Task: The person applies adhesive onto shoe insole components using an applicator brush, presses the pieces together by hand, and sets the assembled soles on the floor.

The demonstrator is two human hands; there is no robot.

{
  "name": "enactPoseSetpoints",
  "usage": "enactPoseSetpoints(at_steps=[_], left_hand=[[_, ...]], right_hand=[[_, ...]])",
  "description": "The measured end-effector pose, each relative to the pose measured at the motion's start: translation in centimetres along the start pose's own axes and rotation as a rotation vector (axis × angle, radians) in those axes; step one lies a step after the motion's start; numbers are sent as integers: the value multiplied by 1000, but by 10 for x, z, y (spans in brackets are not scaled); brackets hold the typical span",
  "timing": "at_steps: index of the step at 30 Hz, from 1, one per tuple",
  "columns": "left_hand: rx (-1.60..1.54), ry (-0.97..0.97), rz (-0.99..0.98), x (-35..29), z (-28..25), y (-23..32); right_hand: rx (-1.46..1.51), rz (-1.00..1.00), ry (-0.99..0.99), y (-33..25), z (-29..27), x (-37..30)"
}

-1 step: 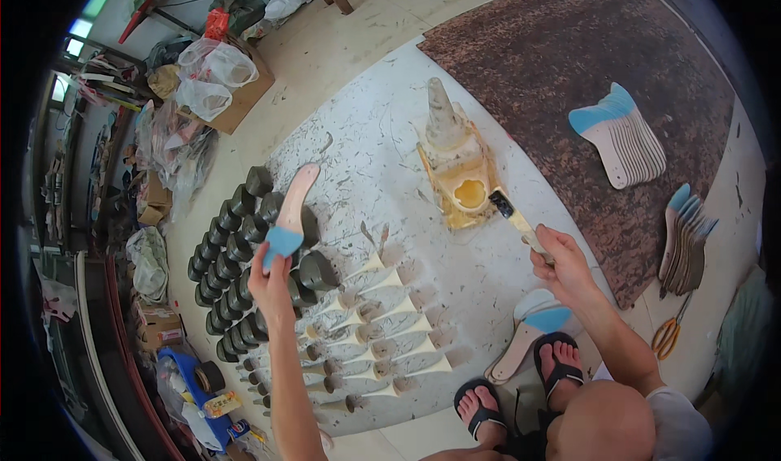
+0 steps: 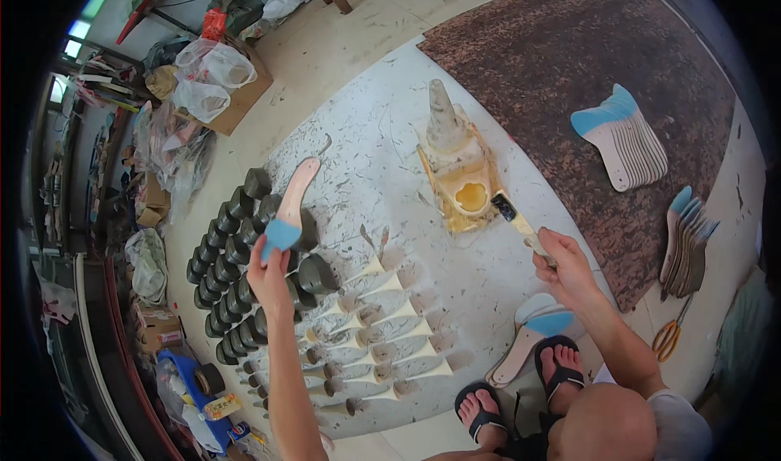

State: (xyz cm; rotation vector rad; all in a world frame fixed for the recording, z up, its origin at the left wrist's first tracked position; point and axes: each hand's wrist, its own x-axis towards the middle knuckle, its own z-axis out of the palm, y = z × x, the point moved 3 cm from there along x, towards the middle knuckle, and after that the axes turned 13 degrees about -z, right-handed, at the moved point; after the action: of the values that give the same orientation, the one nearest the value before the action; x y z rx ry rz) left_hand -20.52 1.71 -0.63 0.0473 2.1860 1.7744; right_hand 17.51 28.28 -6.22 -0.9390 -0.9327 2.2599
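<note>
My left hand holds up a tan shoe insole with a blue heel end, gripped at the blue end, above rows of black heel blocks. My right hand grips a brush by its handle. Its dark bristle tip sits just right of a yellow glue-caked tub that has a crusted cone behind it. Rows of cream pointed heels lie on the white floor patch between my arms.
A fanned stack of blue-ended insoles lies on a brown mat. More insoles and orange scissors sit at right. Two insoles lie by my sandalled feet. Bags and boxes crowd the far left.
</note>
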Motion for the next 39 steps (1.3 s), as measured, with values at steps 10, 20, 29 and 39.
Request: enactPoseSetpoints(at_steps=[10, 20, 29, 39], left_hand=[[-13, 71, -62, 182, 59, -20], [-138, 113, -98, 269, 71, -16], [480, -621, -137, -40, 178, -62], [632, -956, 199, -280, 233, -131]], right_hand=[[-158, -24, 177, -9, -50, 13], [-315, 114, 215, -7, -63, -4], [-817, -217, -19, -25, -46, 21], [-1417, -582, -198, -5, 3, 77]])
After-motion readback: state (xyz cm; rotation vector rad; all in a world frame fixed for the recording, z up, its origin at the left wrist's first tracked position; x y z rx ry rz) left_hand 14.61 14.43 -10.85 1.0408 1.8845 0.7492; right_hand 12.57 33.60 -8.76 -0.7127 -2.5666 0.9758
